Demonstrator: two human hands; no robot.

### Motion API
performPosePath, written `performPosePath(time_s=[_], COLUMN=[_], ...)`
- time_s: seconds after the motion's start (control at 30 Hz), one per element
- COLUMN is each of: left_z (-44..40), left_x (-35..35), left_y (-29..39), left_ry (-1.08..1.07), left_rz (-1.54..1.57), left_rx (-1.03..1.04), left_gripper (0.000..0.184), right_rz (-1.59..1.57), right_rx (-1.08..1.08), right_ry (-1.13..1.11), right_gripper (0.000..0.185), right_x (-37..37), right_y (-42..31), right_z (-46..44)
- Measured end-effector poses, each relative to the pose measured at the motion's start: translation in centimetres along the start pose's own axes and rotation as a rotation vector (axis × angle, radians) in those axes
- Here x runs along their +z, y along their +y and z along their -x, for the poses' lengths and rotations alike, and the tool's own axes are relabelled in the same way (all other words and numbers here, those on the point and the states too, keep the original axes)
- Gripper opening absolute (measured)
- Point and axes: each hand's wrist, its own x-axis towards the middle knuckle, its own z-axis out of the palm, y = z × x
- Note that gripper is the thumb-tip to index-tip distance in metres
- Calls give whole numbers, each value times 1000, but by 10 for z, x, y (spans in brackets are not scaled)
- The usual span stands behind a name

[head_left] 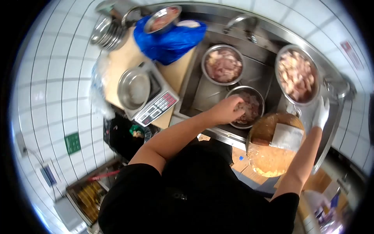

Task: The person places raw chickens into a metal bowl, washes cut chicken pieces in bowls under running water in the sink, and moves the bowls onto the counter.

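Observation:
My left hand (pixel 229 110) is bare, with its fingers curled together over the left side of a steel bowl of meat pieces (pixel 250 107); what they pinch is hidden. My right hand (pixel 321 112) wears a white glove, and its fingers are apart beside the lower right rim of a larger bowl of pale meat chunks (pixel 297 76). Between my arms, a cleaver (pixel 286 136) with a brown handle lies flat on a round wooden chopping block (pixel 269 160). Farther back in the sink stands another bowl of meat (pixel 223 65).
A steel sink (pixel 206 91) with a faucet (pixel 243 24) holds two bowls. Left of it, an empty bowl (pixel 134 89) sits on a digital scale (pixel 157 107). Behind are a blue bag (pixel 171 45), another meat bowl (pixel 162 19) and stacked steel bowls (pixel 107 33).

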Motion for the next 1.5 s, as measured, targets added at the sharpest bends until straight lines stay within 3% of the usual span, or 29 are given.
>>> performPosePath(time_s=[0.07, 0.1, 0.17, 0.27, 0.33, 0.37, 0.4, 0.47, 0.57, 0.6, 0.7, 0.83, 0.93, 1.03, 1.07, 1.13, 1.17, 1.2, 1.23, 1.27, 1.3, 1.37, 1.4, 1.43, 1.5], left_z=[41, 63, 106, 184, 232, 250, 264, 287, 297, 300, 307, 328, 340, 353, 356, 363, 365, 377, 382, 393, 403, 430, 443, 455, 462], left_x=[-16, -24, -49, -83, -87, -88, -95, -99, -113, -115, -129, -164, -182, -213, -219, -234, -238, -274, -288, -316, -338, -392, -421, -445, -478], left_y=[-15, -20, -24, -33, -63, -77, -81, -119, -150, -160, -177, -177, -194, -217, -231, -261, -273, -235, -270, -268, -290, -345, -363, -383, -383], left_ry=[62, 80, 23, 213, 464, 619, 760, 908, 1059, 1098, 1040, 991, 983, 982, 972, 950, 1037, 959, 1041, 1176, 1317, 1555, 1702, 1750, 1737], left_rz=[-286, -427, -178, 50, 36, 28, -44, -275, -158, -161, -59, 189, 267, 462, 532, 674, 722, 822, 608, 95, -168, -386, -391, -350, -150], left_rx=[3, 2, -138, -377, -490, -577, -494, -633, -633, -642, -614, -402, -333, -303, -268, -203, -190, -354, -180, -328, -416, -638, -743, -955, -1241], left_gripper=[47, 49, 50, 47, 49, 51, 64, 78, 91, 92, 95, 91, 87, 90, 91, 93, 93, 92, 88, 84, 84, 98, 107, 111, 104], right_rz=[542, 567, 609, 101, 108, 47, -31, -123, -114, -48, 23, -253, -418, -537, -424, -265, -327, -177, -138, -96, -119, -172, -128, 49, 56], right_rx=[-224, -285, -403, -455, -462, -373, -347, -150, -207, -251, -53, 264, 282, 462, 435, 239, 165, 43, -32, -105, -115, -224, -179, -296, -258], right_ry=[97, 124, 200, -85, -268, -438, -553, -850, -1079, -1101, -1073, -1003, -957, -991, -968, -884, -917, -902, -875, -859, -829, -751, -737, -669, -602], right_gripper=[56, 55, 53, 52, 46, 42, 40, 43, 52, 56, 61, 65, 57, 55, 57, 59, 60, 60, 57, 55, 53, 47, 47, 47, 47], right_x=[-11, -7, 11, 54, 93, 120, 151, 228, 332, 359, 403, 404, 421, 446, 440, 457, 468, 459, 448, 438, 426, 395, 371, 355, 321], right_y=[-4, -23, -76, -122, -100, -136, -148, -120, -114, -106, -107, -140, -128, -120, -154, -131, -104, -112, -129, -141, -141, -147, -176, -148, -150], right_z=[-3, 12, 67, 143, 176, 218, 249, 295, 358, 372, 411, 455, 472, 484, 498, 495, 485, 486, 488, 492, 491, 490, 495, 483, 482])
